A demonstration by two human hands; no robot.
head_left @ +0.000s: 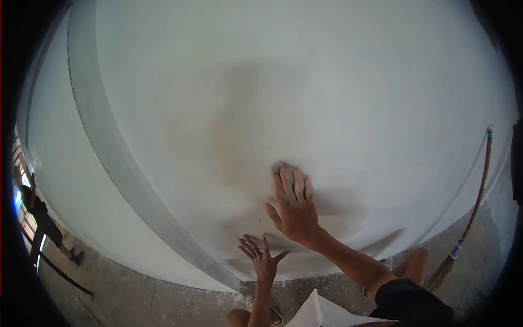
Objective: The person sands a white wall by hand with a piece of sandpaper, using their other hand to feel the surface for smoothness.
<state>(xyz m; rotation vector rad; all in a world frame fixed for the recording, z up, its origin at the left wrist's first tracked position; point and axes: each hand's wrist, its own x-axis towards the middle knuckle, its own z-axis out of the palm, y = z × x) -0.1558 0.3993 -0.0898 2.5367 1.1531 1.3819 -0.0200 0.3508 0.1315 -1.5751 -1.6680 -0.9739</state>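
A white, smooth wall (359,103) fills most of the head view, with a soft shadow falling across its middle. My right hand (297,210) reaches up and lies against the wall, fingers stretched out and slightly parted; a dark patch shows around its fingertips. Lower and to the left, my left hand (263,260) is raised close to the wall, its fingers spread with nothing in them.
At the right a broom (481,188) leans on the wall, bristles down on the grey concrete floor (147,297). A grey vertical band (117,147) marks the wall's left side. At far left stands another person (46,220). My knees are close to the wall's foot.
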